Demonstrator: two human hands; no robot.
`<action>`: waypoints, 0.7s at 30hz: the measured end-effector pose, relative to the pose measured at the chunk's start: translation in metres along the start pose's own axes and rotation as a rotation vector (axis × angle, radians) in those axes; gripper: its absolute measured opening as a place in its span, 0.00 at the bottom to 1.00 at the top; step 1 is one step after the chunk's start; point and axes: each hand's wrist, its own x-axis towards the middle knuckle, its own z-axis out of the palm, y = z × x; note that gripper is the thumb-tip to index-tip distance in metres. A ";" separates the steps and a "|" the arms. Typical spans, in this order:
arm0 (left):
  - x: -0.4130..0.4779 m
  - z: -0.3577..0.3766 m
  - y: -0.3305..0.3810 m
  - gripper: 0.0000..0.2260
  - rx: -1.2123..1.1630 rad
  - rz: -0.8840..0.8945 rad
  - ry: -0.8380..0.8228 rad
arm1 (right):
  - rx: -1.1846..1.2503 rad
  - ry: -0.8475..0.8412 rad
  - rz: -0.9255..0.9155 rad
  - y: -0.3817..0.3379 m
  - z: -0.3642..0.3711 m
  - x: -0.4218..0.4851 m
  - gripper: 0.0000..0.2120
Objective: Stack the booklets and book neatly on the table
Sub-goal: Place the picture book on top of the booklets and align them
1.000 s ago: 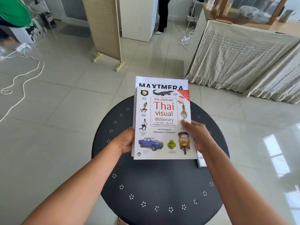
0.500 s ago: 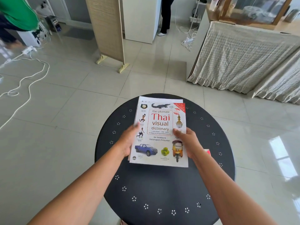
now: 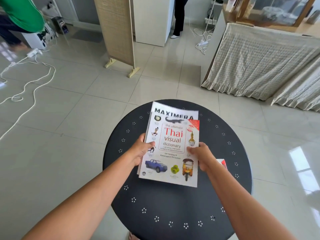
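A white Thai visual dictionary book [image 3: 171, 153] lies on top of a stack over the round black table [image 3: 173, 205]. A white MAXIMERA booklet [image 3: 174, 111] sticks out from under its far edge. My left hand [image 3: 141, 150] grips the stack's left edge, thumb on the cover. My right hand [image 3: 202, 155] grips the right edge, thumb on the cover too. A red and white booklet corner [image 3: 222, 162] shows on the table behind my right wrist, mostly hidden.
The table stands on a tiled floor. A cloth-covered bench [image 3: 259, 59] stands at the right, a folding screen [image 3: 117, 32] behind, white cables [image 3: 26, 84] on the left. One person in green [image 3: 20, 14] is at far left, and another's legs [image 3: 180, 16] show at the back.
The stack came down from held up over the table toward its top. The MAXIMERA booklet now shows further beyond the book's far edge than half a second ago.
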 end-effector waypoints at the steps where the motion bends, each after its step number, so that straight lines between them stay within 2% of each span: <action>1: -0.002 0.001 0.002 0.19 -0.020 0.062 0.010 | 0.040 0.004 -0.059 -0.002 -0.001 -0.002 0.13; 6: -0.001 0.009 0.002 0.15 0.083 0.373 0.150 | 0.018 0.067 -0.369 -0.007 -0.003 -0.009 0.14; 9: -0.002 0.010 -0.006 0.15 0.161 0.454 0.191 | -0.028 0.079 -0.463 0.003 -0.004 -0.013 0.16; 15: 0.002 0.004 -0.041 0.11 0.288 0.412 0.136 | -0.113 0.062 -0.437 0.042 -0.010 -0.007 0.16; 19: 0.002 0.004 -0.052 0.18 0.408 0.353 0.064 | -0.270 0.018 -0.391 0.053 -0.010 0.005 0.20; 21: 0.005 0.003 -0.058 0.19 0.495 0.321 0.087 | -0.338 0.025 -0.371 0.057 -0.010 0.009 0.20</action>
